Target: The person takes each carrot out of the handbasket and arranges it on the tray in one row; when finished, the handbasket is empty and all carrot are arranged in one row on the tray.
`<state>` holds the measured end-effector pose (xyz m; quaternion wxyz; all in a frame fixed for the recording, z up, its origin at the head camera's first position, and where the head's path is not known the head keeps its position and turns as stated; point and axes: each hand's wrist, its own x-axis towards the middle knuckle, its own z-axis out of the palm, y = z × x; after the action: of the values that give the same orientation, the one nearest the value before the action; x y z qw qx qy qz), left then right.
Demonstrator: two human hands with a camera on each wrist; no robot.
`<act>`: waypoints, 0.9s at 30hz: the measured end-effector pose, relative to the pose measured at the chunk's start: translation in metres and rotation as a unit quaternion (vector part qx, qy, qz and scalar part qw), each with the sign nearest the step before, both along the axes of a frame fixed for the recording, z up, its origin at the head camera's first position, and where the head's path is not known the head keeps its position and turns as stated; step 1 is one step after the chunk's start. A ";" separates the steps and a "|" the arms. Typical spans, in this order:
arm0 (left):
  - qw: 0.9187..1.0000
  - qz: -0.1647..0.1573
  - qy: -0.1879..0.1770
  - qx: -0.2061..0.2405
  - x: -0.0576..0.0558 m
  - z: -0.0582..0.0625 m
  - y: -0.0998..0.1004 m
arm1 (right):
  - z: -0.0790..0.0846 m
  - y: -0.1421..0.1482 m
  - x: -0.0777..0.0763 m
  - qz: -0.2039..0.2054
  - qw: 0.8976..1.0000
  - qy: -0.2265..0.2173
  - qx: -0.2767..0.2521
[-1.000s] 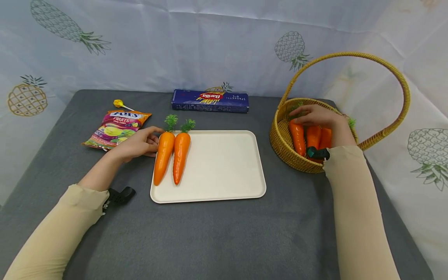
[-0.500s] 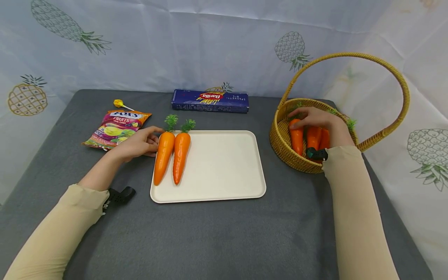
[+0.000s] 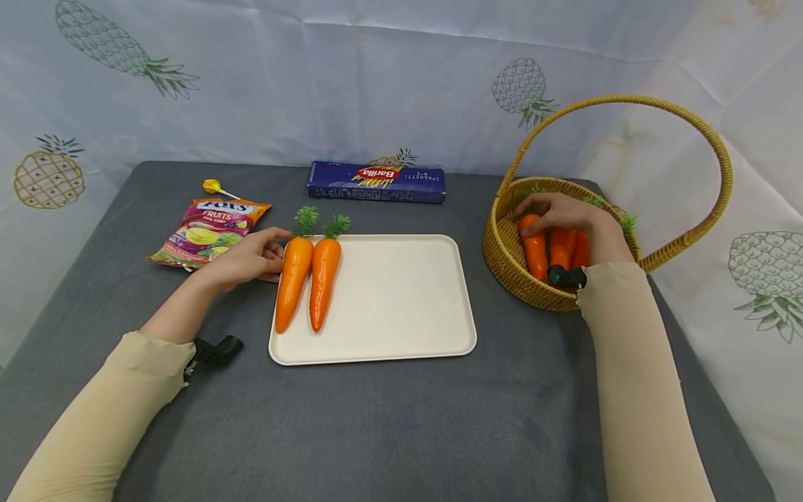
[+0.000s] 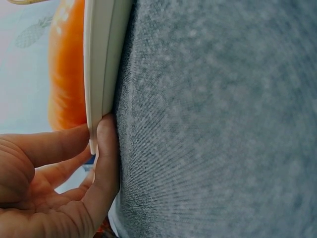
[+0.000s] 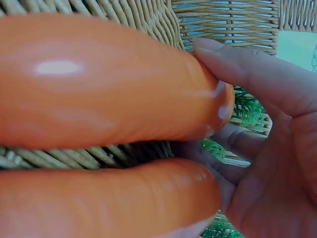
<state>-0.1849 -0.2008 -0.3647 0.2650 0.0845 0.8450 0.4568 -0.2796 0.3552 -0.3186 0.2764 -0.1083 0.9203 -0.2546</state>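
My left hand (image 3: 246, 259) pinches the left rim of a cream tray (image 3: 395, 300); the left wrist view shows the tray's edge (image 4: 101, 59) between thumb and finger. On the tray's left side lie two orange carrots, a left carrot (image 3: 293, 282) and a right carrot (image 3: 325, 279), leafy tops pointing away. Inside a wicker basket (image 3: 502, 261), my right hand (image 3: 567, 211) grips the thick top end of a carrot (image 3: 535, 252). In the right wrist view the thumb lies on one side of that carrot (image 5: 114, 84), with fingers partly hidden beyond it. Another carrot (image 5: 109, 203) lies alongside.
The basket's tall handle (image 3: 721, 160) arches above my right wrist. A blue spaghetti box (image 3: 376, 183) lies behind the tray. Left of the tray are a candy bag (image 3: 210, 230) and a yellow lollipop (image 3: 215, 186). Further carrots (image 3: 580, 249) sit in the basket.
My right hand has shifted slightly left in the basket, its thumb now over the leftmost carrot's top. My left hand, the tray and its two carrots have stayed put.
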 end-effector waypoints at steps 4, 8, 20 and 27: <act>1.000 0.000 0.000 -0.001 0.000 0.000 0.000 | 0.001 0.000 0.002 -0.007 1.000 0.024 0.015; 1.000 0.000 0.001 -0.005 0.000 0.001 0.001 | 0.003 -0.001 0.003 -0.015 0.999 0.038 0.023; 1.000 -0.001 0.001 -0.004 0.000 0.001 0.000 | 0.008 0.001 0.002 -0.043 0.998 0.042 0.022; 1.000 -0.002 0.002 -0.003 0.000 0.000 0.000 | 0.018 0.004 0.006 -0.095 0.994 0.057 -0.025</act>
<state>-0.1853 -0.2009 -0.3650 0.2643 0.0869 0.8468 0.4533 -0.2734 0.3592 -0.3004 0.1951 -0.0416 0.9342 -0.2958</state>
